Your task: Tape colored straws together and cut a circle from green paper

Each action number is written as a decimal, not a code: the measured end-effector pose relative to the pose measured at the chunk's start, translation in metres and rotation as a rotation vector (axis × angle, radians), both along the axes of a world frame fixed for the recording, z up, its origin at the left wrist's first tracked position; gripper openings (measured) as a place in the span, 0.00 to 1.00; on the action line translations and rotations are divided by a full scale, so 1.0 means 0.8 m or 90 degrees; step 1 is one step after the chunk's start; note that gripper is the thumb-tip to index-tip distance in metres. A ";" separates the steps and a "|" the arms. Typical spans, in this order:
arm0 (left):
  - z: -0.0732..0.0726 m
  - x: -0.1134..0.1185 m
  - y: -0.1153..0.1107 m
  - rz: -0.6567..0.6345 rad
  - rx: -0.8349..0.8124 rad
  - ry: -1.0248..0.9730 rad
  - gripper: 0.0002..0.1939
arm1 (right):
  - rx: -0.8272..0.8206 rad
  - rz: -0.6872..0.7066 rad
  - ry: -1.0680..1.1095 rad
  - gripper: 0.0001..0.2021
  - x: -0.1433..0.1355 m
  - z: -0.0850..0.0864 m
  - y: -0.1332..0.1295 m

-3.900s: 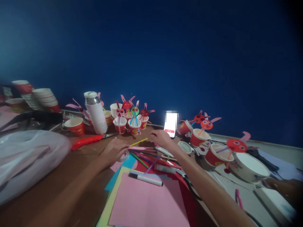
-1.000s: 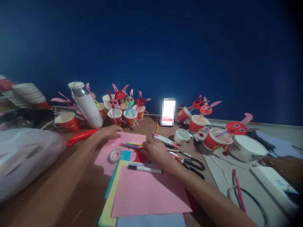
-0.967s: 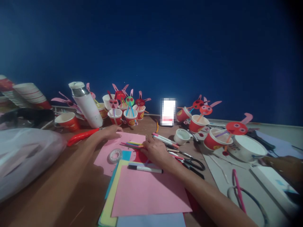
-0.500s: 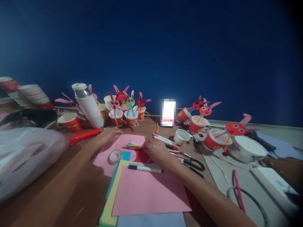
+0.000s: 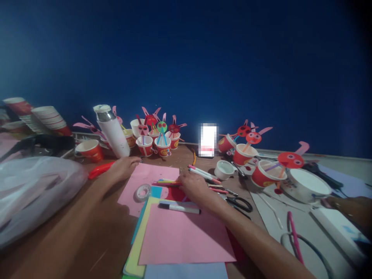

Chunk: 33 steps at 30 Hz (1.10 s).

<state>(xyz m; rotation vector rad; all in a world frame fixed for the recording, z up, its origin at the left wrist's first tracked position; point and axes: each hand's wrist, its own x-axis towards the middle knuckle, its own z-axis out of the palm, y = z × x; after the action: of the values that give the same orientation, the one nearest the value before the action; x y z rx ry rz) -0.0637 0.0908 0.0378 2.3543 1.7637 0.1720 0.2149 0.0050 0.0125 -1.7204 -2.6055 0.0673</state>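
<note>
My left hand [image 5: 128,166] is at the upper left corner of a pink sheet [image 5: 136,176], over the far end of a red-handled tool [image 5: 100,169]. Its fingers are drawn together, with a small dark bit at their tips. My right hand [image 5: 192,185] rests with curled fingers over several slim coloured pens [image 5: 167,183]; whatever it grips is hidden. Left of it, a clear tape roll [image 5: 143,192] lies on the pink sheet. Nearer me, a black-and-white marker [image 5: 179,208] lies on another pink sheet [image 5: 186,236], atop a stack of coloured paper.
Paper cups with rabbit-faced figures [image 5: 162,145] line the back. A white flask [image 5: 114,133], cup stack [image 5: 52,118] and plastic bag [image 5: 40,193] are left. Scissors [image 5: 240,204], a small white cup [image 5: 224,170] and a white bowl [image 5: 305,186] are right, near another person's hand [image 5: 348,209].
My left hand has moved left, back over the end of the red-handled tool, covering more of it. My right hand stays on the pens. The view has shifted slightly.
</note>
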 end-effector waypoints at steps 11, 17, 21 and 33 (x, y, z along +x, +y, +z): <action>-0.018 0.001 -0.029 0.159 -0.017 0.002 0.22 | 0.060 0.028 0.021 0.11 0.002 -0.008 0.000; -0.032 0.002 -0.034 0.086 0.049 -0.113 0.25 | 0.065 0.031 0.023 0.09 0.002 -0.009 0.001; -0.035 0.006 -0.029 0.090 0.096 -0.020 0.25 | 0.075 0.030 0.027 0.10 0.002 -0.009 0.000; -0.019 0.028 0.013 0.040 0.094 0.158 0.17 | 0.067 0.040 0.058 0.16 0.008 0.016 0.000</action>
<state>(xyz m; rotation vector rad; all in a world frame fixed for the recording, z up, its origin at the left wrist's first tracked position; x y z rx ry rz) -0.0414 0.1009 0.0226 2.5181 2.0026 0.0195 0.2215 0.0049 0.0253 -1.5649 -2.5481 0.0092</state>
